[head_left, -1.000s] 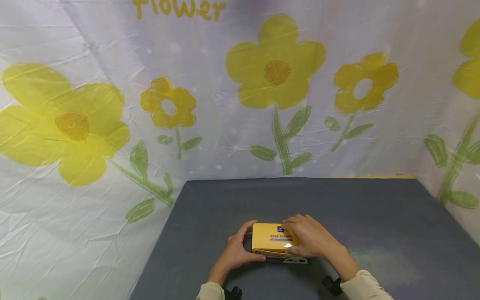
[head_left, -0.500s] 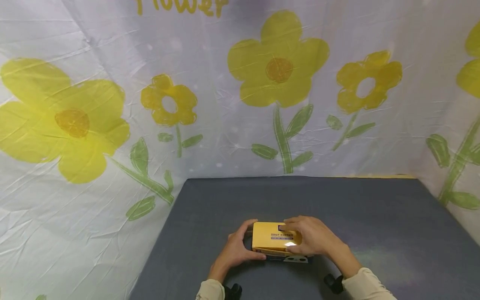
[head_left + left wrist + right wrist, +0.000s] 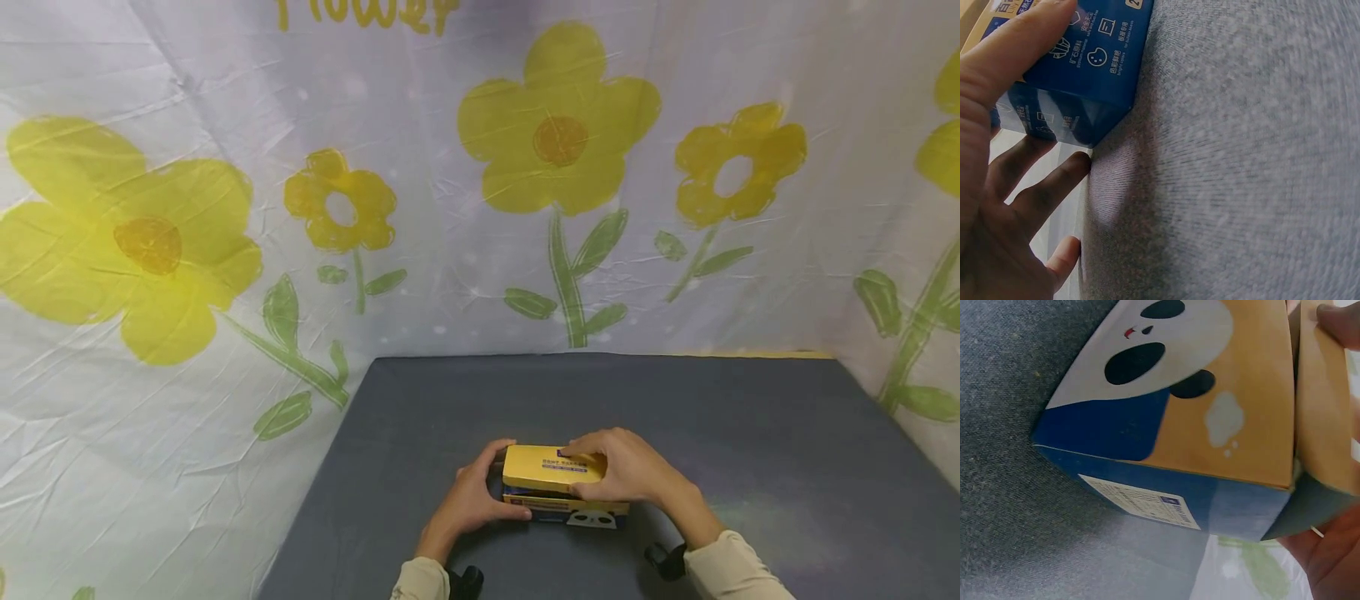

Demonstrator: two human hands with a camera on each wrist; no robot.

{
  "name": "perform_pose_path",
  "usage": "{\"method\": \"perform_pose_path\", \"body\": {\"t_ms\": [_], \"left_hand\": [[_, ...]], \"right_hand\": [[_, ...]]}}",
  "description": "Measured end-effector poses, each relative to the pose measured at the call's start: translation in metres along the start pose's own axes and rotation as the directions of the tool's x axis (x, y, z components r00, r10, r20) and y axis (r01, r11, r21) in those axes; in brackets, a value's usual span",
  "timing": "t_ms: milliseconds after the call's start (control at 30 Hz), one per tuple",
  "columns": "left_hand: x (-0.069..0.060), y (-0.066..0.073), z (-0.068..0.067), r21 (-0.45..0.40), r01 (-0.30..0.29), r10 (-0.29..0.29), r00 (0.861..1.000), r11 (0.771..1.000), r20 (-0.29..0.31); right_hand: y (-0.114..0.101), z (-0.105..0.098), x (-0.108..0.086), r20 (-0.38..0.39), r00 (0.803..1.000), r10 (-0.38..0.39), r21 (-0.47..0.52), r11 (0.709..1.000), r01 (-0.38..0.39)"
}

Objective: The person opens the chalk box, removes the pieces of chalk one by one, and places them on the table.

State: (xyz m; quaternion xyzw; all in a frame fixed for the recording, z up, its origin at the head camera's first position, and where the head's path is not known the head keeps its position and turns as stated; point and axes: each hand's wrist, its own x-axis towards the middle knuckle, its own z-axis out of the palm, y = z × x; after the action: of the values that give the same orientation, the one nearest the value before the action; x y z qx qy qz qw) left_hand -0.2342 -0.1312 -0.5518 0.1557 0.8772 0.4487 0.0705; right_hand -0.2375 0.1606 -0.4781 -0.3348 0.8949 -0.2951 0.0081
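A yellow and blue cardboard box (image 3: 553, 507) with a panda printed on its front stands on the dark tabletop. My left hand (image 3: 474, 502) grips its left end, thumb along the front side and fingers behind. My right hand (image 3: 637, 473) pinches the yellow lid (image 3: 542, 468) near its right end, thumb in front. Between lid and box front runs a dark gap, so the lid is partly raised. In the right wrist view, the lid (image 3: 1324, 403) stands slightly apart from the box wall (image 3: 1260, 419). Blue printed sides of the box (image 3: 1088, 69) show in the left wrist view. The contents are hidden.
The dark grey cloth-covered table (image 3: 675, 408) stretches behind and to both sides of the box. A white curtain (image 3: 442, 275) with painted yellow flowers closes off the back and sides.
The lid's front edge has risen off the box, opening a dark gap along the front. My right hand has lifted slightly with it. The left hand stays in place.
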Motion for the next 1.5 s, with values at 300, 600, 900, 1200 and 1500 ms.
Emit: {"method": "perform_pose_path", "body": {"t_ms": [300, 600, 900, 1200, 1500], "left_hand": [[-0.001, 0.001, 0.001, -0.016, -0.006, 0.006, 1.000, 1.000, 0.001], [0.000, 0.000, -0.001, -0.016, -0.004, 0.004, 1.000, 1.000, -0.005], [0.001, -0.001, 0.002, -0.021, 0.001, -0.001, 1.000, 1.000, -0.013], [0.002, -0.001, 0.003, -0.014, 0.012, -0.012, 1.000, 1.000, -0.005], [-0.001, 0.000, 0.002, -0.020, 0.016, -0.016, 1.000, 1.000, -0.013]], "right_hand": [[-0.001, -0.003, -0.006, 0.001, 1.000, 0.009, 0.035, 0.999, -0.009], [-0.003, -0.009, -0.016, -0.071, 0.997, 0.005, 0.034, 0.999, -0.003], [0.006, -0.019, -0.035, -0.135, 0.989, 0.051, 0.068, 0.997, -0.042], [0.025, -0.020, -0.064, -0.219, 0.968, 0.119, 0.061, 0.992, -0.108], [0.031, -0.015, -0.080, -0.206, 0.963, 0.175, 0.089, 0.983, -0.159]]}}
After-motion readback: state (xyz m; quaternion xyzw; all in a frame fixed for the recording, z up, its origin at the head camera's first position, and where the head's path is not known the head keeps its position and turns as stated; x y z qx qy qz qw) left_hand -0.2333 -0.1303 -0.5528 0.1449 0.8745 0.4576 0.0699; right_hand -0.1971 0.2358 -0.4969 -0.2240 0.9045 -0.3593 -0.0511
